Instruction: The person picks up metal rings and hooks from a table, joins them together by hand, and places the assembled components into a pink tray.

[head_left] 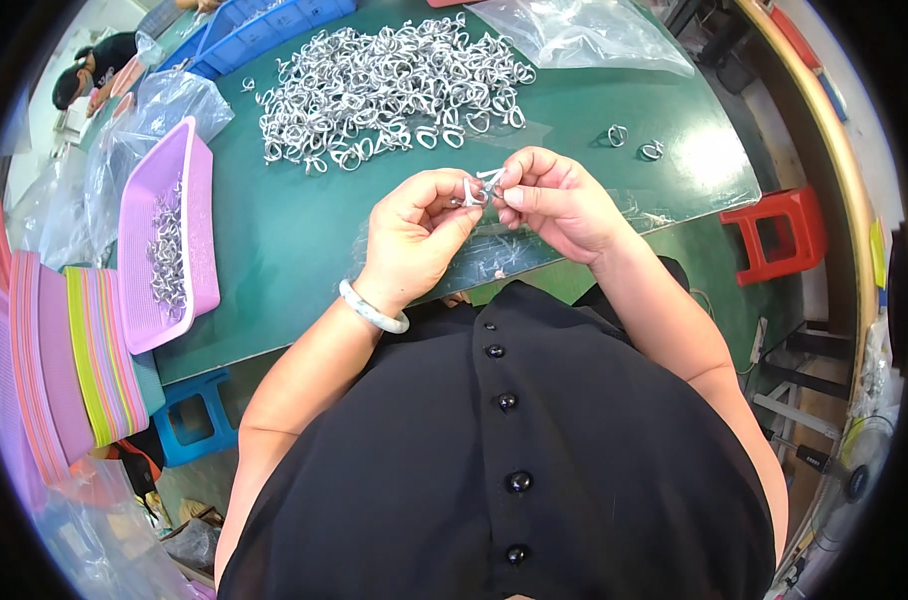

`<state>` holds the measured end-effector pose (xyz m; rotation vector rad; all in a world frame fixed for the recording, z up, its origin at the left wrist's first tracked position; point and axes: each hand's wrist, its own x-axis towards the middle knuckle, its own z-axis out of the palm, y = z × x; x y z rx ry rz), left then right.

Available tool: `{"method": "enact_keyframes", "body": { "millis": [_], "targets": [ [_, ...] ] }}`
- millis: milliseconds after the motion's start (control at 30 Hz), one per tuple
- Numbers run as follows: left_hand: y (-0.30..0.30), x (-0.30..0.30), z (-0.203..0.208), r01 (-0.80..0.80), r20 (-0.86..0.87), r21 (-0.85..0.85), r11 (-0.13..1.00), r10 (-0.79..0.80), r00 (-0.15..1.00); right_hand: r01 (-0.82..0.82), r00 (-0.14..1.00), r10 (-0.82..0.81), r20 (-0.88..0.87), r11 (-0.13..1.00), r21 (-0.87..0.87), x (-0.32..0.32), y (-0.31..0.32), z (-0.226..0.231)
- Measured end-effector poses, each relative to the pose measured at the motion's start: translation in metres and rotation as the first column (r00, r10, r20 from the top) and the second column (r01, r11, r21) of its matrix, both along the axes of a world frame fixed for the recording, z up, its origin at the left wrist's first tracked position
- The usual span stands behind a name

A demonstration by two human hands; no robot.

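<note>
Close to the near edge of the green table, my two hands meet over a small silver-white loop-shaped piece (490, 184). My left hand (411, 228), with a pale bangle (374, 308) at its wrist, pinches one side between thumb and fingers. On the other side, my right hand (557, 198) grips it with thumb and forefinger. Fingertips cover much of the piece, so its exact shape is partly hidden. Beyond my hands lies a wide heap of similar silver-white loops (384, 85). Two more loops (617, 134) lie apart on the right.
At the left, a purple basket (202, 255) holds more small metal pieces, beside stacked coloured baskets (84, 350). A blue crate (219, 45) and clear plastic bags (586, 35) lie at the back. Red (779, 235) and blue stools (196, 420) stand by the table (264, 300). Another person (99, 68) is far left.
</note>
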<state>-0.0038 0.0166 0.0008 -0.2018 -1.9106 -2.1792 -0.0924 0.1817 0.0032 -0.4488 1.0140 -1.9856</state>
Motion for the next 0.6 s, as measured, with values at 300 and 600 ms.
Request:
{"method": "enact_keyframes", "body": {
  "millis": [300,600],
  "targets": [
    [0.007,0.006,0.009,-0.066,0.162,0.080,0.995,0.052,0.985,0.064,0.985,-0.051,-0.162,0.995,0.073,0.009,-0.006,-0.001],
    [0.001,0.008,0.004,-0.091,0.327,0.426,0.900,-0.059,0.943,0.135,0.899,-0.076,-0.432,0.985,0.109,0.023,-0.013,0.012]
  ]
}}
